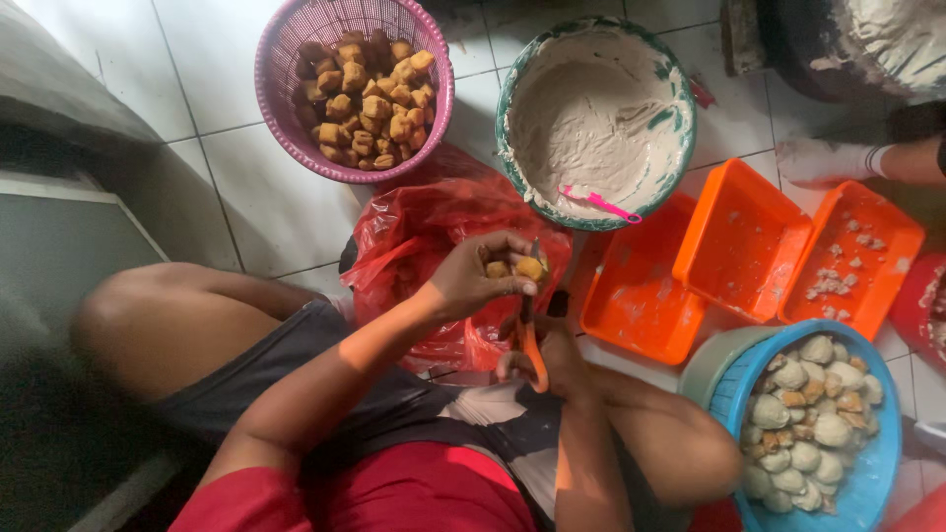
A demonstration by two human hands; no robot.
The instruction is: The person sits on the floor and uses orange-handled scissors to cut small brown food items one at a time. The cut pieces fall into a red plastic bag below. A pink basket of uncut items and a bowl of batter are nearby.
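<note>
The floor (pixel 246 187) in the upper left of the frame is smooth, glossy white tile. The pink basket (pixel 286 59) is perforated plastic holding rough, matt brown fried pieces (pixel 370 99). The red bag (pixel 434 222) is thin, crinkled, shiny plastic. The bowl (pixel 596 123) is smeared with wet, pasty batter. The orange trays (pixel 739 241) are smooth plastic, dusted white. The orange-handled scissors (pixel 533 350) look plastic-gripped.

The only packaging I can see is a red plastic bag (pixel 434 236), crumpled and glossy, lying open on the white tiled floor (pixel 266 197) near the middle of my view. It sits just below the pink basket (pixel 286 108) and the paste-smeared bowl (pixel 512 148), with the orange trays (pixel 631 315) at its right side. I find no labels, signs or screens.
</note>
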